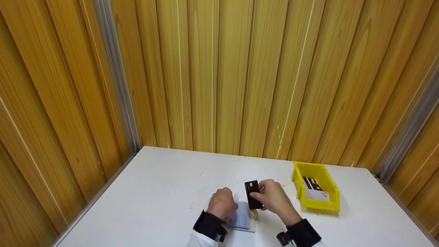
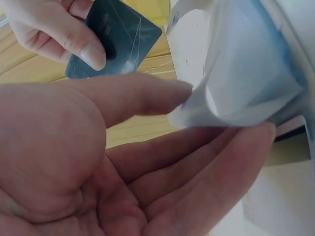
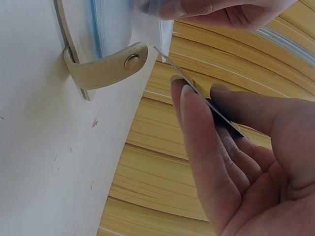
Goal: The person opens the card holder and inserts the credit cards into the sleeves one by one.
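An opened card holder [image 1: 241, 218] with bluish clear plastic sleeves lies on the white table in front of the person. The left hand [image 1: 222, 203] is at its left side, pinching the edge of a translucent sleeve [image 2: 246, 64] between thumb and fingers. Held upright over the holder's right side is a black card [image 1: 252, 192], gripped by the right hand [image 1: 274, 197] with the thumb on one face and fingers behind. In the right wrist view the card appears nearly edge-on, its tip close to the sleeves. A cream snap strap [image 3: 108, 69] sticks out from the holder's cover.
To the right stands a yellow bin [image 1: 334, 206] with several cards [image 1: 317, 195] inside, some black-and-white striped. The white table [image 1: 137, 206] meets wood-patterned walls [image 1: 233, 85] at the back and sides.
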A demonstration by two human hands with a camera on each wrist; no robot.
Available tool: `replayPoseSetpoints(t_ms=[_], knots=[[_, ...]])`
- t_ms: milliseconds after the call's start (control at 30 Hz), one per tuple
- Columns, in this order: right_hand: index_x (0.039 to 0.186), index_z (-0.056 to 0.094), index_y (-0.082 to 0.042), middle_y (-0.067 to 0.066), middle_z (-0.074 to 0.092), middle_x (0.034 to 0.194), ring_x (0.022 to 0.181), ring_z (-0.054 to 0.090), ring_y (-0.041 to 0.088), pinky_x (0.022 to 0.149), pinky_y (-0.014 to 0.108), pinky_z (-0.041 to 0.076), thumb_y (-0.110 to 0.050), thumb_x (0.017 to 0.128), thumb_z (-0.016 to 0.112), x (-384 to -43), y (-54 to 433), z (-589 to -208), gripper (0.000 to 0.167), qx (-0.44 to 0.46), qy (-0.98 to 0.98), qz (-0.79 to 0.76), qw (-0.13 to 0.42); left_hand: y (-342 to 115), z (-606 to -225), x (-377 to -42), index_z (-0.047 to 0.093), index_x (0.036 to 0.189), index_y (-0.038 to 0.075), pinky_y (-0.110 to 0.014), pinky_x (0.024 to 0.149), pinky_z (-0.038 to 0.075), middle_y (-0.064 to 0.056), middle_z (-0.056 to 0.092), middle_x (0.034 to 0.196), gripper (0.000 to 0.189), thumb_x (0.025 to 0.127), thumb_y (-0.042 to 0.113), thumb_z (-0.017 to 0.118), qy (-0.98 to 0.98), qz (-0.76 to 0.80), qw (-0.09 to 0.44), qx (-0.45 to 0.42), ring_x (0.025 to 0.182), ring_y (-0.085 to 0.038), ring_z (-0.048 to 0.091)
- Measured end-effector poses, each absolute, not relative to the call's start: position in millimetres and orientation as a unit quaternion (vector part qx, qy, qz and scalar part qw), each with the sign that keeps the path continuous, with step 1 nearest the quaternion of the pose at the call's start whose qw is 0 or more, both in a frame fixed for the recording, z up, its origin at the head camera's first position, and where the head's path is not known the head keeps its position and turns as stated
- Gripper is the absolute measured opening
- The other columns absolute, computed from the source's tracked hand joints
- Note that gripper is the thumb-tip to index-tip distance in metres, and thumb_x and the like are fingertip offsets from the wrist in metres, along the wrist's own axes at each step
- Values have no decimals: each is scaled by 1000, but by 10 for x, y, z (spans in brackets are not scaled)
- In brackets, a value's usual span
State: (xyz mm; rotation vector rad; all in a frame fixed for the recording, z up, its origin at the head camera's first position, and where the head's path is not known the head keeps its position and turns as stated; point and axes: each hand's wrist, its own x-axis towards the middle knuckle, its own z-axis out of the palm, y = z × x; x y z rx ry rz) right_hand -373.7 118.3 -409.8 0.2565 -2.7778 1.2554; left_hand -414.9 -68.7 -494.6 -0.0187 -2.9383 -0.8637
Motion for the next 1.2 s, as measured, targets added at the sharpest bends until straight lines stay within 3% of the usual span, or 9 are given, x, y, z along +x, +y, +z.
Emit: replayPoseSetpoints(t_ms=[200, 333, 433, 567, 867, 1100, 1200], knots=[[88, 72, -3, 10, 77, 78, 66, 74, 20, 49, 32, 60, -9, 90, 85, -3748, 1157, -4126, 14, 79, -910, 407, 25, -803, -5118, -4325, 72, 87, 9, -38, 60, 54, -5, 73, 80, 19, 79, 20, 86, -950, -309, 35, -3, 67, -21, 64], [90, 73, -1, 13, 79, 83, 71, 76, 21, 52, 34, 62, -9, 92, 83, -3748, 1126, -4136, 13, 79, -906, 416, 11, -913, -5168, -4382, 69, 78, 10, -37, 53, 50, -6, 70, 74, 8, 79, 10, 77, -945, -323, 54, 5, 61, -21, 60], [92, 74, 2, 15, 78, 88, 75, 76, 22, 55, 36, 64, -9, 97, 76, -3742, 1100, -4141, 12, 88, -896, 435, -2, -1013, -5232, -4469, 70, 80, 8, -37, 52, 50, -10, 71, 76, 6, 79, 1, 70, -944, -324, 61, 19, 62, -23, 61], [97, 74, 7, 16, 76, 90, 74, 75, 20, 60, 38, 66, -8, 102, 66, -3743, 1059, -4151, 18, 99, -872, 478, -30, -1124, -5165, -4414, 72, 85, 4, -38, 52, 53, -13, 73, 77, 5, 81, 2, 70, -939, -337, 63, 28, 62, -26, 63], [103, 72, 10, 18, 78, 91, 74, 76, 19, 63, 30, 65, -2, 96, 74, -3822, 1015, -4239, 15, 60, -858, 505, -74, -1284, -5175, -4448, 70, 85, 2, -35, 53, 50, -10, 67, 76, 10, 76, 0, 69, -932, -359, 41, 27, 65, -24, 61], [110, 66, 5, 15, 72, 100, 84, 70, 18, 68, 28, 63, 0, 93, 76, -3874, 924, -4339, 20, 20, -863, 494, -102, -1409, -5277, -4512, 70, 70, 7, -33, 49, 52, -7, 69, 67, 15, 60, -3, 73, -925, -377, 45, 23, 59, -21, 64], [109, 66, 4, 17, 73, 101, 82, 71, 18, 66, 27, 63, 0, 91, 75, -3870, 863, -4360, 21, 13, -870, 484, -98, -1439, -5289, -4510, 71, 68, 8, -32, 50, 54, -6, 70, 65, 16, 58, -3, 77, -922, -383, 39, 24, 59, -20, 65]])
